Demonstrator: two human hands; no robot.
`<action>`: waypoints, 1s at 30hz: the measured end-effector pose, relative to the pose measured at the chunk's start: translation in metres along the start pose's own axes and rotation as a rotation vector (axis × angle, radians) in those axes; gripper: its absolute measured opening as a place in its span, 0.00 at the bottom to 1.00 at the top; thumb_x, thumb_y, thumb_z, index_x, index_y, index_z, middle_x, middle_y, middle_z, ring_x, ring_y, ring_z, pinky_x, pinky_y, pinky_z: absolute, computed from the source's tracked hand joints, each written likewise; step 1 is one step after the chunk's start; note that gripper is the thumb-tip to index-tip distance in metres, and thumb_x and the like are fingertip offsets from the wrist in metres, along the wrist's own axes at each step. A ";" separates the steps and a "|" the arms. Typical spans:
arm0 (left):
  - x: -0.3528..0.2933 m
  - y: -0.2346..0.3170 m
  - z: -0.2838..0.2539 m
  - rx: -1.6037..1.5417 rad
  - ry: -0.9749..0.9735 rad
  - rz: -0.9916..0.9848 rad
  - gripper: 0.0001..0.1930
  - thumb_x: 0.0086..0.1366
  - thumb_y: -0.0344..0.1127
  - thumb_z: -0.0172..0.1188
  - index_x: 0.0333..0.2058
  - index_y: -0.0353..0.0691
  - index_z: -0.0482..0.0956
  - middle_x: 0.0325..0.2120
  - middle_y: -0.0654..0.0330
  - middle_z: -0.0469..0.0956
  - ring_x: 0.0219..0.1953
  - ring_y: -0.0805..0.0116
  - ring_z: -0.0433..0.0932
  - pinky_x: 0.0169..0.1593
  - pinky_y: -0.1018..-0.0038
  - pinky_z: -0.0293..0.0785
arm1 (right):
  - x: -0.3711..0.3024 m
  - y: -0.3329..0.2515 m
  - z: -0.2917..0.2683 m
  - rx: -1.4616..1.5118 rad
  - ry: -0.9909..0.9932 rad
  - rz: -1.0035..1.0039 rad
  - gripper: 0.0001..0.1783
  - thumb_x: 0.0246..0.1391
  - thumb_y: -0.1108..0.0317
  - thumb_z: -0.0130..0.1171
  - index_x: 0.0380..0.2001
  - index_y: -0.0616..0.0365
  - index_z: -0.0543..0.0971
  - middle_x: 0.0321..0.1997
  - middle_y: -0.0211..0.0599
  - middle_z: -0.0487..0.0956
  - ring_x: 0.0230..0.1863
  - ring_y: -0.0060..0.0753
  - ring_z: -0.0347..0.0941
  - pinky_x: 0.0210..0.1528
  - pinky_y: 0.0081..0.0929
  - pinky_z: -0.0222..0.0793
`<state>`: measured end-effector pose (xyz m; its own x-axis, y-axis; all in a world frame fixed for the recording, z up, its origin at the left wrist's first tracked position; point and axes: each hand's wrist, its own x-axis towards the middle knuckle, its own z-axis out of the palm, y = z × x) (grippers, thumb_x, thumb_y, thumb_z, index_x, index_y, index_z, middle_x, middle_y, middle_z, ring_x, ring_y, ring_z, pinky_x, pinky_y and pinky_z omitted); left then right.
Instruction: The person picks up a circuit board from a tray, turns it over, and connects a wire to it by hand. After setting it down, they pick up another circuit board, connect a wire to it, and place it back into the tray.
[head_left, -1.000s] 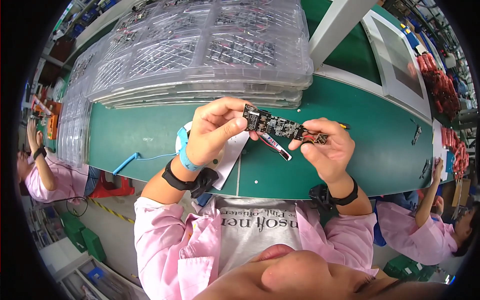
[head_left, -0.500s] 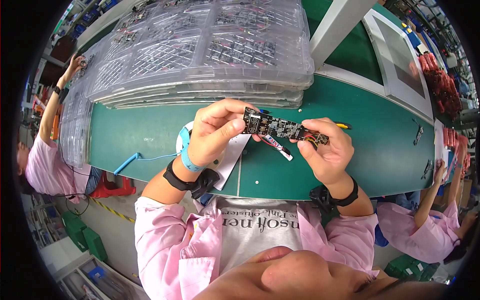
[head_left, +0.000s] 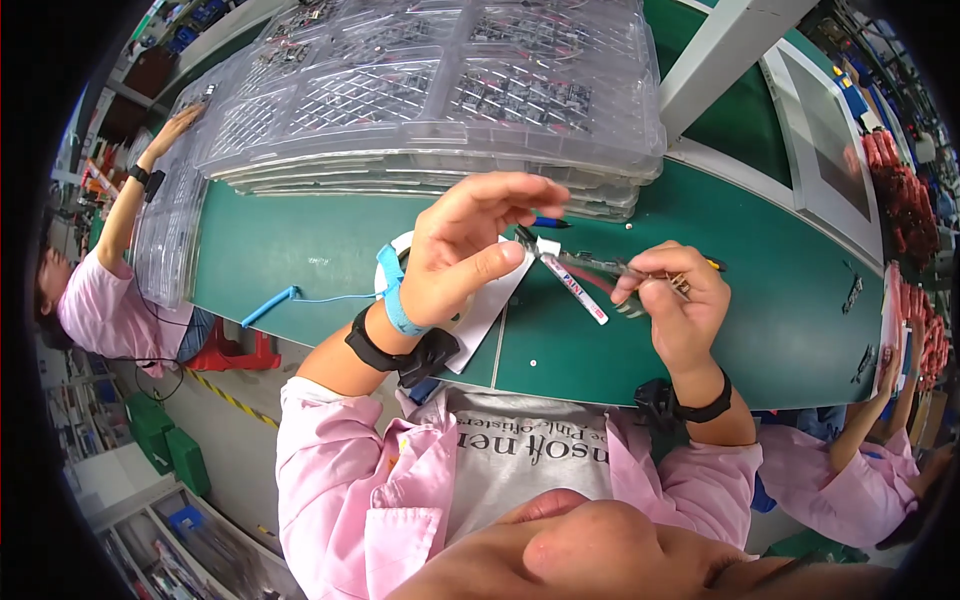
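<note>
We find the right hand (head_left: 675, 300) pinching a thin circuit board (head_left: 610, 268) edge-on above the green bench (head_left: 300, 260), while the left hand (head_left: 465, 250) hovers open beside it, fingers spread. With only one hand gripping, we judge the board could twist loose and drop onto the paint marker (head_left: 575, 290) below.

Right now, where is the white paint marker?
In the head view, the white paint marker lies on the green table near the middle, between the left hand and the right hand, partly over a white paper sheet.
</note>
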<state>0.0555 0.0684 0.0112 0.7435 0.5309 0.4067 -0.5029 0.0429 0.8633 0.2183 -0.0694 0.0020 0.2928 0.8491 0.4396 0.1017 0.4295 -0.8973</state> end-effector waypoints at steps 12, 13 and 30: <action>-0.003 0.000 -0.008 -0.147 -0.131 -0.283 0.15 0.56 0.28 0.51 0.42 0.30 0.68 0.32 0.55 0.74 0.37 0.71 0.72 0.41 0.77 0.66 | 0.003 0.002 0.001 0.545 0.150 0.420 0.14 0.54 0.61 0.44 0.26 0.62 0.67 0.18 0.44 0.72 0.14 0.33 0.68 0.17 0.25 0.65; -0.003 0.000 -0.009 -0.141 -0.153 -0.285 0.14 0.56 0.28 0.51 0.42 0.30 0.68 0.32 0.55 0.74 0.36 0.70 0.73 0.41 0.76 0.67 | 0.003 0.002 0.001 0.546 0.149 0.420 0.14 0.54 0.61 0.44 0.26 0.62 0.67 0.18 0.44 0.72 0.14 0.33 0.68 0.17 0.25 0.65; -0.004 0.000 -0.008 -0.251 -0.138 -0.194 0.14 0.56 0.29 0.50 0.41 0.27 0.68 0.32 0.51 0.74 0.33 0.65 0.74 0.40 0.73 0.68 | 0.000 0.007 -0.003 0.579 -0.011 0.211 0.20 0.54 0.55 0.40 0.30 0.64 0.66 0.22 0.50 0.72 0.17 0.37 0.70 0.19 0.26 0.66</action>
<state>0.0494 0.0728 0.0075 0.8798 0.3738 0.2935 -0.4263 0.3479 0.8350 0.2217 -0.0669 -0.0046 0.2404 0.9357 0.2581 -0.4908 0.3466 -0.7993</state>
